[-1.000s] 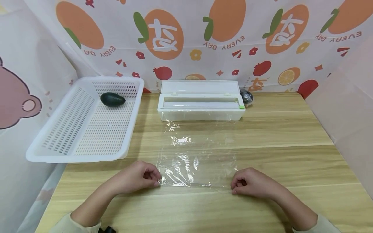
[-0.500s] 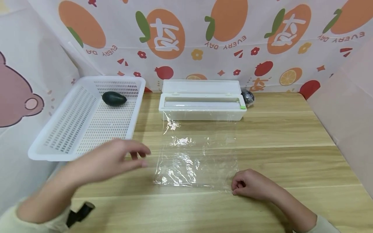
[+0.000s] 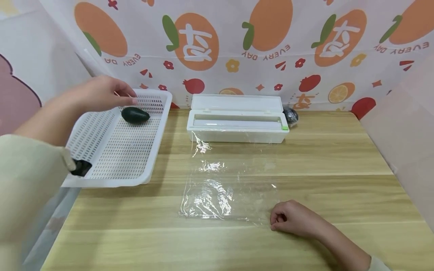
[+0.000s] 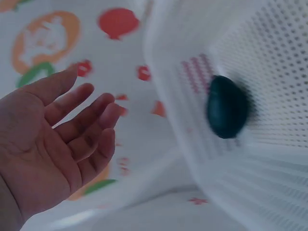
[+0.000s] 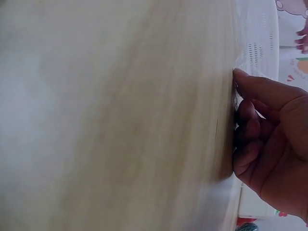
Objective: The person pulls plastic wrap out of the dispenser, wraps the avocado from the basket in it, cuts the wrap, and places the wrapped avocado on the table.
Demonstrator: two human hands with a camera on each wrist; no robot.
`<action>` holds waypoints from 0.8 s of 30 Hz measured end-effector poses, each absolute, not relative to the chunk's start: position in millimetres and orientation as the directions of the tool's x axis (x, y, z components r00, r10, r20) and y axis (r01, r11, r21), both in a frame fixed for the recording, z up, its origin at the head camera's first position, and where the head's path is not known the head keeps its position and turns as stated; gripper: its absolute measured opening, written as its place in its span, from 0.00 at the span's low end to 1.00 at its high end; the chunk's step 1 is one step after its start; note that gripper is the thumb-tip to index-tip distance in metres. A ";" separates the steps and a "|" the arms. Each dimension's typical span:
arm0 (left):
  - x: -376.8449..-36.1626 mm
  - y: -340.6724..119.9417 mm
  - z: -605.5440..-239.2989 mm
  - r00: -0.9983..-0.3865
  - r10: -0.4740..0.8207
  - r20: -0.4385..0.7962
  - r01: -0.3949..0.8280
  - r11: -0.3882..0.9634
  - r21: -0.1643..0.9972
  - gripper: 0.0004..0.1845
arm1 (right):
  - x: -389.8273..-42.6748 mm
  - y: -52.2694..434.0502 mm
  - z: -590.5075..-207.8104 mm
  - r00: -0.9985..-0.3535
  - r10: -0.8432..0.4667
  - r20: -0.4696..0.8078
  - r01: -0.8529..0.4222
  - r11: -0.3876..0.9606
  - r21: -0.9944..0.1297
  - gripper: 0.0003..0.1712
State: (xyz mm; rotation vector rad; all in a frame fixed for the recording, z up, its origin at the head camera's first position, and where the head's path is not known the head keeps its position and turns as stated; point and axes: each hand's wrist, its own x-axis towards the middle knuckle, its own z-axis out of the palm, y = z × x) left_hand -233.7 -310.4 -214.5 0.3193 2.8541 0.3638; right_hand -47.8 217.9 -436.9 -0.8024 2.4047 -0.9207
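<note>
A dark green avocado [image 3: 135, 115] lies near the back of the white perforated basket [image 3: 158, 146]. My left hand [image 3: 105, 94] hovers over the basket's far left part, just behind the avocado. Its fingers are loosely bent with nothing in them; in the left wrist view the palm of the left hand [image 4: 53, 144] shows bare. A sheet of clear cling film [image 3: 217, 195] stretches over the table from a white dispenser box [image 3: 237, 136]. At the film's near right corner, my right hand [image 3: 296, 219] pinches the edge between thumb and fingers, low on the tabletop.
The dispenser's lid [image 3: 237, 103] stands raised at the back, showing the roll inside. Beside its right end sits a dark round thing wrapped in film [image 3: 291, 116]. A fruit-printed curtain [image 3: 234, 49] hangs behind the wooden table [image 3: 339, 158].
My left hand has let go of the film's near left corner and moved up and left over the basket. My right hand has stayed at its corner.
</note>
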 end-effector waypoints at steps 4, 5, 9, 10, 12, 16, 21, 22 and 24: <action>-262.5 -333.7 -242.0 -0.916 0.203 -0.347 0.092 0.946 0.311 0.39 | -47.3 217.1 -438.1 -0.733 -0.657 -0.179 -0.359 0.596 -0.718 0.11; -267.0 -338.5 -248.7 -0.906 0.195 -0.375 0.075 0.947 0.311 0.40 | -47.2 216.8 -438.3 -0.732 -0.659 -0.174 -0.362 0.593 -0.720 0.11; -279.6 -351.4 -271.4 -0.882 0.150 -0.447 0.008 0.953 0.303 0.45 | -47.0 216.2 -438.9 -0.728 -0.667 -0.160 -0.374 0.583 -0.721 0.11; -282.0 -353.0 -275.8 -0.882 0.138 -0.451 -0.002 0.955 0.296 0.45 | -46.8 216.3 -439.0 -0.727 -0.668 -0.161 -0.374 0.581 -0.723 0.11; -286.5 -355.0 -283.5 -0.880 0.119 -0.461 -0.021 0.958 0.287 0.44 | -46.6 216.7 -439.2 -0.724 -0.671 -0.162 -0.374 0.578 -0.725 0.11; -294.3 -355.1 -295.0 -0.875 0.101 -0.473 -0.033 0.963 0.267 0.43 | -46.8 217.8 -439.1 -0.719 -0.681 -0.139 -0.402 0.570 -0.717 0.08; -302.1 -349.1 -303.6 -0.871 0.104 -0.480 -0.012 0.973 0.232 0.44 | -46.3 219.5 -438.6 -0.731 -0.672 -0.119 -0.418 0.579 -0.700 0.07; -303.6 -348.2 -305.3 -0.871 0.107 -0.479 -0.001 0.976 0.220 0.44 | -46.1 219.9 -438.7 -0.733 -0.669 -0.118 -0.418 0.581 -0.698 0.07; -307.1 -347.0 -308.6 -0.870 0.128 -0.476 0.041 0.981 0.190 0.42 | -46.1 220.6 -438.9 -0.735 -0.668 -0.114 -0.424 0.585 -0.692 0.07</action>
